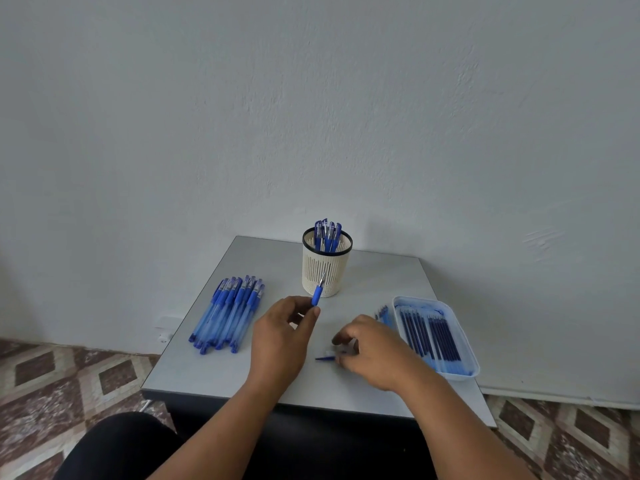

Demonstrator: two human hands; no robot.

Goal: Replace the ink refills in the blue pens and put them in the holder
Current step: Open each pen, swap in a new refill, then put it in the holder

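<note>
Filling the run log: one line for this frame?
left hand: holds pen tip section | right hand: on pen part on table | holder: some pens in | tray: refills

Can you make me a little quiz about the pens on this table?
1. True or false: the holder has no pens in it yet.
2. Which hand holds the pen's front part with its tip up? A) left hand B) right hand
3. Fill in: the refills lie in a white ____ on the right side of the table.

Key
1. False: blue capped pens stand in it.
2. A: the left hand pinches it, while the right hand is low over small pen parts.
3. tray
</note>
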